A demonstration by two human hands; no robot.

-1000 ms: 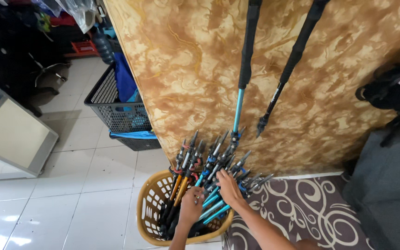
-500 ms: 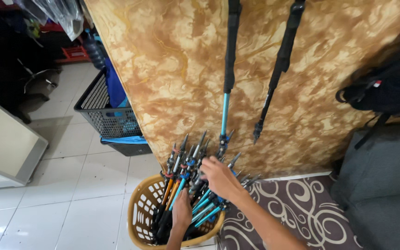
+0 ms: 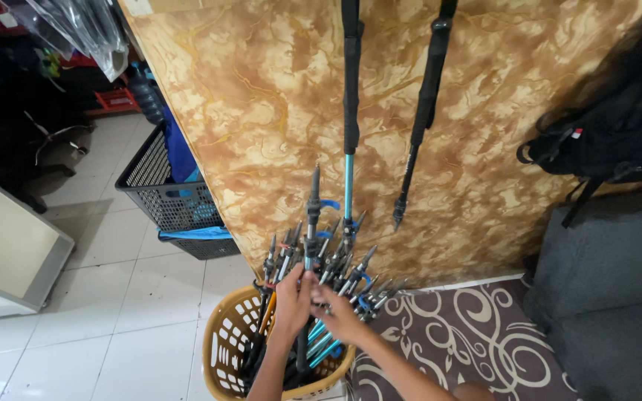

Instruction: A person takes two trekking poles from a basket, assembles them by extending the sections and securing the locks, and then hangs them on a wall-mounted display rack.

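Both hands: our left hand (image 3: 291, 301) and right hand (image 3: 339, 315) closed around one pole (image 3: 310, 223).
Risk: we could tip the yellow basket (image 3: 224, 349); neighbouring poles snag.

I stood in a gear shop: walking poles (image 3: 313, 282) crammed a basket (image 3: 224, 349), more hung on the wall (image 3: 261, 111).

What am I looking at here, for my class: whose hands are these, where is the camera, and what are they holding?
The camera sits on a person's head and looks down, so both bare hands are that person's own. The left hand grips a dark trekking pole that stands taller than the rest. The right hand rests among the other poles bundled upright in a yellow basket on the white tiled floor. Two more hanging poles lie against a marbled brown board. A dark crate stands to the left.
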